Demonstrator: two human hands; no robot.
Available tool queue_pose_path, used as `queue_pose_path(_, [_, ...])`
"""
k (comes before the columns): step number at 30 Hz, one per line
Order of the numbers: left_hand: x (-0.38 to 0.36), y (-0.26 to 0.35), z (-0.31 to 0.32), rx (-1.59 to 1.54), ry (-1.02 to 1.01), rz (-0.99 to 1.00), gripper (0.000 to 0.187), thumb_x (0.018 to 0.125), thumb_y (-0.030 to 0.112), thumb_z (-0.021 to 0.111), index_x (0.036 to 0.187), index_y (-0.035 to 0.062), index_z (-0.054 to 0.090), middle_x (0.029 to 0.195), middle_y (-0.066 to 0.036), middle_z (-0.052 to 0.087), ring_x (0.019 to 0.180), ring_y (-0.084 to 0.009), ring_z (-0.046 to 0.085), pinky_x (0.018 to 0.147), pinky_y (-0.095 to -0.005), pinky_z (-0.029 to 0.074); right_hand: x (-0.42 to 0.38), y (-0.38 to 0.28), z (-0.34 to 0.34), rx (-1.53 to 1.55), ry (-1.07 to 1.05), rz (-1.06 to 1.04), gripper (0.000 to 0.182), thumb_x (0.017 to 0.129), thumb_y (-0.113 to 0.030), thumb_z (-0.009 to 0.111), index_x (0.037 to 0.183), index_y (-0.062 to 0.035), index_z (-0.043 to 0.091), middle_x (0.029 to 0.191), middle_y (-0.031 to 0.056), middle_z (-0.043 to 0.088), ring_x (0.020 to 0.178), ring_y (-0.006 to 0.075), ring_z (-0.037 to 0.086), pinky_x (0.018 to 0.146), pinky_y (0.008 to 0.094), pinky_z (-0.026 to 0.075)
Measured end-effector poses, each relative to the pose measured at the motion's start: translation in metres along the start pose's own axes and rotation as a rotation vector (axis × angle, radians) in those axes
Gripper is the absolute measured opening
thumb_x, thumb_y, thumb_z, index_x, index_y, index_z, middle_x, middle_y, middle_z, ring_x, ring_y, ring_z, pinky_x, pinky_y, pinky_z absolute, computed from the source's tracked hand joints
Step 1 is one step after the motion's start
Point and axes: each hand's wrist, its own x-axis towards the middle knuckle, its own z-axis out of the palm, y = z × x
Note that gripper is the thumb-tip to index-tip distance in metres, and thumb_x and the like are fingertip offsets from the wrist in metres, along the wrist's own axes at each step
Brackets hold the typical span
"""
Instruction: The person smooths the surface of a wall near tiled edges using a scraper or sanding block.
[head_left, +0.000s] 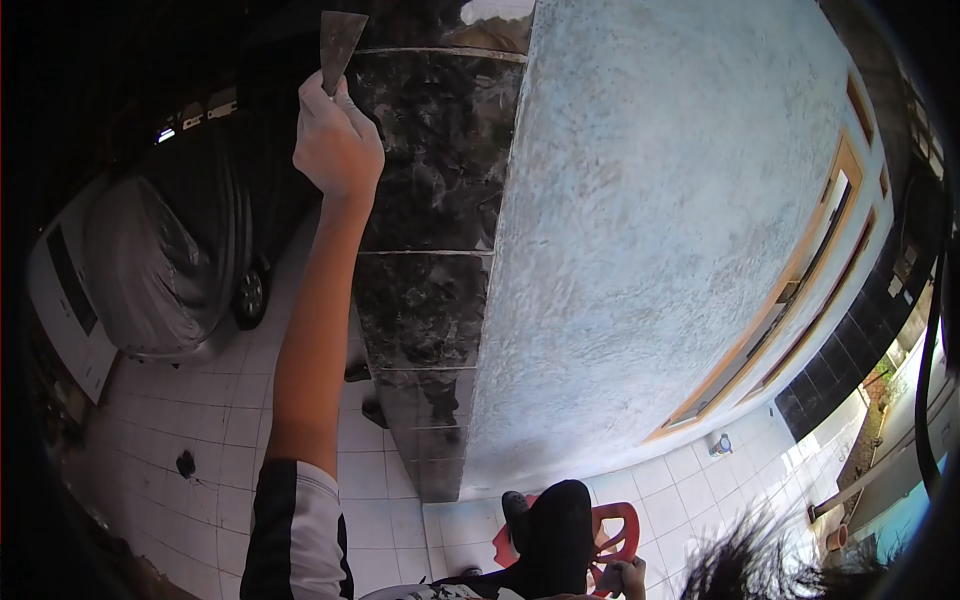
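Observation:
My left hand [340, 140] is raised at arm's length and closed around the handle of a putty knife [342, 45]. Its flat, flared blade points upward, beside a pillar faced with black tiles [430, 150]. Pale dust covers the fingers. Low in the view, my right hand [627, 577] appears curled beside a red plastic stool [625, 530]; whatever it grips is too dark and small to make out. My bent knee in black trousers [560, 525] partly hides the stool.
Right of the pillar stretches a rough light-blue wall [640, 220] with a wood-framed window [790, 290]. A can [720, 446] stands on the white tiled floor [660, 500] near its base. At left is a covered car [150, 265]. A small dark object [186, 463] lies on the floor.

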Motion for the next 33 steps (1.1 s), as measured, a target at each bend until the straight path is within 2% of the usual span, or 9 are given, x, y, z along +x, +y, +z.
queue_pose_path(7, [-0.001,-0.002,0.000,0.012,-0.025,-0.014,0.023,0.100,0.024,0.054,0.114,0.0053,0.052,0.084,-0.012,0.069,0.071,-0.0324,0.069,0.054,-0.0426,0.049,-0.026,0.024,-0.016,0.022,-0.030,0.057,0.017,0.080,-0.004,0.075,0.093,0.0049,0.069,0.079,0.0104,0.071,0.064,0.0178,0.067,0.057,0.0316,0.055])
queue_pose_path(11, [-0.001,-0.004,0.001,0.048,-0.081,-0.019,0.025,0.100,0.026,0.054,0.113,0.0045,0.053,0.084,-0.010,0.070,0.071,-0.0301,0.070,0.056,-0.0409,0.051,-0.050,0.004,-0.037,-0.393,0.220,-0.034,0.025,0.081,-0.020,0.076,0.093,0.0017,0.071,0.077,0.0100,0.071,0.064,0.0163,0.066,0.057,0.0325,0.052])
queue_pose_path(15, [0.000,-0.005,0.000,0.067,-0.108,-0.087,0.029,0.100,0.029,0.055,0.114,0.0041,0.054,0.083,-0.010,0.070,0.071,-0.0287,0.071,0.059,-0.0394,0.053,-0.049,0.043,-0.075,-0.526,0.411,-0.061,0.028,0.083,-0.022,0.073,0.094,0.0030,0.068,0.081,0.0135,0.071,0.071,0.0232,0.067,0.065,0.0381,0.053])
queue_pose_path(17, [0.001,-0.005,-0.001,0.092,-0.090,-0.015,0.028,0.099,0.025,0.056,0.115,0.0020,0.049,0.086,-0.010,0.069,0.068,-0.0260,0.071,0.052,-0.0364,0.053,-0.048,0.067,-0.094,-0.453,0.433,-0.042,0.031,0.081,-0.024,0.073,0.097,0.0014,0.070,0.086,0.0160,0.072,0.080,0.0291,0.070,0.073,0.0411,0.054])
queue_pose_path(22, [0.002,-0.005,-0.002,0.075,-0.091,-0.031,0.028,0.099,0.025,0.055,0.115,0.0019,0.050,0.086,-0.011,0.070,0.071,-0.0265,0.072,0.053,-0.0357,0.054,-0.075,0.132,-0.123,-0.461,0.422,0.325,0.034,0.082,-0.026,0.073,0.100,0.0026,0.068,0.093,0.0184,0.072,0.089,0.0327,0.071,0.077,0.0418,0.055])
queue_pose_path(27, [0.002,-0.001,-0.003,0.092,-0.113,-0.080,0.028,0.100,0.026,0.054,0.115,0.0022,0.052,0.085,-0.011,0.071,0.072,-0.0269,0.072,0.054,-0.0354,0.055,-0.077,0.166,-0.117,-0.342,0.556,0.342,0.036,0.083,-0.027,0.073,0.101,0.0031,0.067,0.097,0.0198,0.072,0.093,0.0347,0.070,0.079,0.0422,0.055])
queue_pose_path(30, [0.002,0.000,-0.005,0.096,-0.146,-0.099,0.029,0.101,0.028,0.053,0.116,0.0027,0.053,0.088,-0.011,0.071,0.073,-0.0273,0.072,0.055,-0.0368,0.055,-0.111,0.092,-0.072,-0.677,0.820,0.455,0.041,0.083,-0.030,0.074,0.104,0.0037,0.065,0.106,0.0233,0.070,0.100,0.0384,0.068,0.081,0.0426,0.055])
queue_pose_path(31, [0.002,-0.001,-0.006,0.089,-0.143,-0.100,0.029,0.101,0.028,0.053,0.116,0.0027,0.053,0.088,-0.011,0.071,0.073,-0.0273,0.072,0.055,-0.0368,0.055,-0.106,0.111,-0.083,-0.671,0.823,0.457,0.041,0.083,-0.030,0.074,0.104,0.0037,0.065,0.106,0.0233,0.070,0.100,0.0384,0.068,0.081,0.0426,0.055])
queue_pose_path(33, [0.002,-0.002,-0.006,0.079,-0.150,-0.088,0.030,0.101,0.028,0.052,0.117,0.0025,0.052,0.090,-0.011,0.071,0.075,-0.0274,0.072,0.056,-0.0371,0.055,-0.096,0.141,-0.102,-0.555,0.923,0.446,0.039,0.083,-0.032,0.074,0.093,0.0043,0.068,0.093,0.0239,0.071,0.088,0.0396,0.070,0.076,0.0435,0.055])
